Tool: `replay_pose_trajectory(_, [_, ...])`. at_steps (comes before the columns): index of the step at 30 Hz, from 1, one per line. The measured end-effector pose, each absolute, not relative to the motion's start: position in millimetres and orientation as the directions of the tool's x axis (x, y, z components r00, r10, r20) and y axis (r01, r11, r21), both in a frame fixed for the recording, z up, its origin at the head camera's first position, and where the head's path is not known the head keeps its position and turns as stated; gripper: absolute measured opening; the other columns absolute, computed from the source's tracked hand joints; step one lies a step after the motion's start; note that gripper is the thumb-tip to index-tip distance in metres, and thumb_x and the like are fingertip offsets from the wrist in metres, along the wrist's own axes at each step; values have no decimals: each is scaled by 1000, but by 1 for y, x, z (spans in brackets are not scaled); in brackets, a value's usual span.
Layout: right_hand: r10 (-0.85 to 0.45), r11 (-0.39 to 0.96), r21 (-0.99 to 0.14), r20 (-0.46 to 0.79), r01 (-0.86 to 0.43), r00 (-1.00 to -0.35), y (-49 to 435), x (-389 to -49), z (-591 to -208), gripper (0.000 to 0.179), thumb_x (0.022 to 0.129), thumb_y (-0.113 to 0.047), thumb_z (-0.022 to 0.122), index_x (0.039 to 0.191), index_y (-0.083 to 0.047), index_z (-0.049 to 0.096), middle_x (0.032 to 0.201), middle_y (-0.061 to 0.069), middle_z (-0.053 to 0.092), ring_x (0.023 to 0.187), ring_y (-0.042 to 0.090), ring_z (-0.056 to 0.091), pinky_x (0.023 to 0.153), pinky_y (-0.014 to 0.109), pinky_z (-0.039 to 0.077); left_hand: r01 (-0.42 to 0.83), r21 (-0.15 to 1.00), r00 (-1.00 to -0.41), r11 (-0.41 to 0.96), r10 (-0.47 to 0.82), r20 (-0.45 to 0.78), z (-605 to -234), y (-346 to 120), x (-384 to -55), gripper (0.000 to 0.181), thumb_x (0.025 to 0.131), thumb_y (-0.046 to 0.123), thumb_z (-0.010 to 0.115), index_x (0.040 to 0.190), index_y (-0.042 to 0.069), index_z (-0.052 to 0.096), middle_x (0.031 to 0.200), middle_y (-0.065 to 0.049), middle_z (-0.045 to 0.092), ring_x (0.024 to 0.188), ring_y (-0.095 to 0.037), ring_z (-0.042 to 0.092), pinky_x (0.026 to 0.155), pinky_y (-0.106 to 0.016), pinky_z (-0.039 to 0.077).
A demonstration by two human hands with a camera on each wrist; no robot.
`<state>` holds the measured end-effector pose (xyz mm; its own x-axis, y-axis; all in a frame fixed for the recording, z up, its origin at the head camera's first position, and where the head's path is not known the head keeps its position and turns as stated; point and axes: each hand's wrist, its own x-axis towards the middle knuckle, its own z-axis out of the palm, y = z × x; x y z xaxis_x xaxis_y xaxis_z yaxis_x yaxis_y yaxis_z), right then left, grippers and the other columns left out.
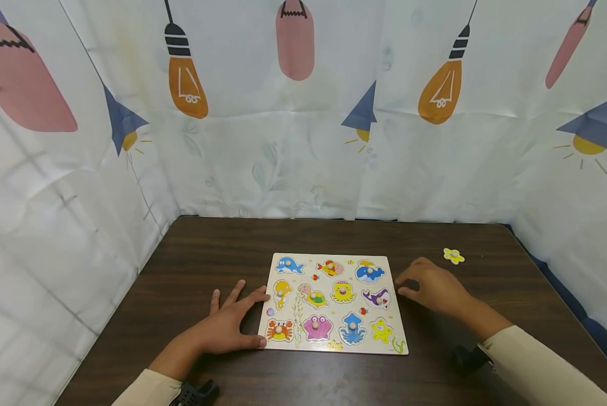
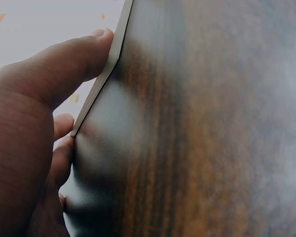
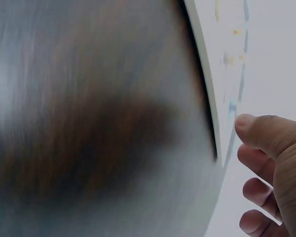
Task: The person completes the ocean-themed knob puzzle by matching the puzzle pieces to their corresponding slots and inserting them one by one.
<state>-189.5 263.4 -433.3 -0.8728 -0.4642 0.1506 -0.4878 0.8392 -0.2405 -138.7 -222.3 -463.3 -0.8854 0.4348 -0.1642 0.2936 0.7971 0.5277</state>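
Note:
A pale wooden peg puzzle board [image 1: 333, 304] with sea-animal figures lies on the dark table. In the head view my left hand [image 1: 224, 324] has its fingers spread at the board's left side; thumb and a fingertip touch the edge. The left wrist view shows that thumb [image 2: 84, 57] against the board's rim. Just off the right edge, near the purple whale piece [image 1: 376, 298], hovers my right hand [image 1: 435, 286], fingers loosely bent and nothing visible between them. A yellow star-like piece [image 1: 453, 256] lies loose on the table beyond it. At the board's lower right is a yellow starfish figure [image 1: 381, 331].
The brown table [image 1: 222, 248] extends around the board. A white printed curtain [image 1: 293, 169] hangs along the back and both sides. Dark wrist straps with devices [image 1: 196, 393] sit at both cuffs.

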Motion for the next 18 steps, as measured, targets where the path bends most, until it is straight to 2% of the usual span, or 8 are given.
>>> replay_pose_trajectory(6, [-415,867,-245,128,-434,-901,288,-204,-432,21,86,-23,85,105,-16,80,104,-1,69,103,25,61,66,36,56,293,520,-886,802,432,-167,-464,-222,-140,90,77,71,76,153,35,43,167,7,28,156,-40,1,108,-76,-15])
replay_pose_trajectory(12, [-365,893,-239,112,-382,-924,307,-214,-437,23,88,-23,84,108,-15,79,110,8,67,107,33,61,69,46,57,290,517,-887,805,430,-171,-463,-221,-139,91,77,71,76,153,35,43,167,7,28,156,-39,0,108,-76,-15])
replay_pose_trajectory(18, [-330,912,-225,96,-343,-939,320,-221,-440,29,89,-23,82,115,-11,77,119,18,65,115,40,57,65,47,57,289,516,-888,806,427,-170,-464,-222,-139,91,77,71,76,154,35,43,166,7,29,156,-39,1,108,-75,-15])
